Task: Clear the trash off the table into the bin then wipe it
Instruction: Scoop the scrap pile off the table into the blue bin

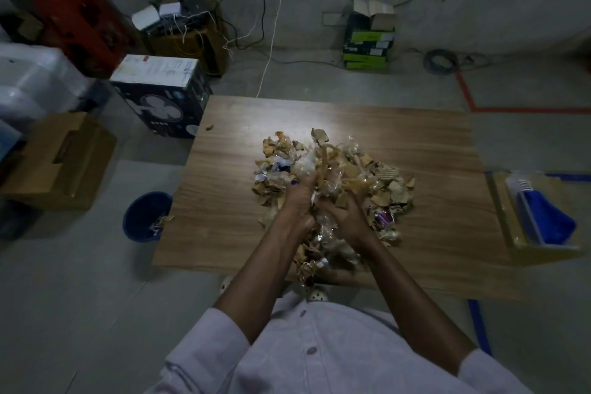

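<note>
**Handful Being Gathered From the Heap**

The clearing step is judged to be in hand, with wiping not yet begun. A trash pile [377, 182] of torn brown card, clear wrappers and a few purple scraps lies in the middle of the table [224, 189] and spills to its near edge. The left hand [295, 201] and right hand [347, 213] are pressed close together in the near half of the pile. Their fingers are curled into it around a bunch of scraps and tan strips, and the fingertips are buried and cannot be seen.

A blue bin [137, 221] stands on the floor just off the table's left edge. A few scraps [160, 224] can be seen inside it, so some clearing is taken as done, though most of the heap remains on the table. One stray scrap [209, 128] lies at the table's far left corner.

The next move is judged to call for the bunch to be lifted without shedding loose pieces, carried left past the table edge and released over the bin. A blue cloth [550, 217] lies in a cardboard tray [540, 254] at the table's right edge and is probably meant for the wiping.

A fan is pictured on a dark box [160, 99] on the floor beyond the table's far left corner. The print on its white top is too small to be read. Labels on the green boxes [367, 48] by the wall beyond the table cannot be read either, and no brand can be made out.
</note>
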Demonstrator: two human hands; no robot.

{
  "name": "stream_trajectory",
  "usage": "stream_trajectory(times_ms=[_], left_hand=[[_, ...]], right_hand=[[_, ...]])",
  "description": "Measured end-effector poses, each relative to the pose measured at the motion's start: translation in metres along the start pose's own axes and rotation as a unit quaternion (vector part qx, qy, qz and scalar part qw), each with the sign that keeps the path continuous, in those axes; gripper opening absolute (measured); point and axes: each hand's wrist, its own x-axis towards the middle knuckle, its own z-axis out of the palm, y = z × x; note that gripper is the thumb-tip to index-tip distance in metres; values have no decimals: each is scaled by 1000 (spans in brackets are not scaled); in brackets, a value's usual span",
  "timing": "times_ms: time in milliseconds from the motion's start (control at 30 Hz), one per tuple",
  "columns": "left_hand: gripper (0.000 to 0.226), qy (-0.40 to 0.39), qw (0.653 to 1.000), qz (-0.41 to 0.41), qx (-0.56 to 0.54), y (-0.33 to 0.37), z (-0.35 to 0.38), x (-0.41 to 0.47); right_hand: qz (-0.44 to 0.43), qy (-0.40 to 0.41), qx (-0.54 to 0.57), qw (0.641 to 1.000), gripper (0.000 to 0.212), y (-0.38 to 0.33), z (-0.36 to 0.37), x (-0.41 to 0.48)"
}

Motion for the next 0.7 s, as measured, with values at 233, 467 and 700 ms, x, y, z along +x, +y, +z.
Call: stream_trajectory(times_ms=[233,467,700], left_hand=[[52,100,995,-9,8,9,-15,1],[27,77,948,109,289,1,-17,5],[41,-18,959,92,267,17,-36,-12]], right_hand=[[-173,58,-212,960,143,5,-12,5],[-203,-60,-414,885,141,3,3,28],[-241,-13,-375,895,113,22,21,42]])
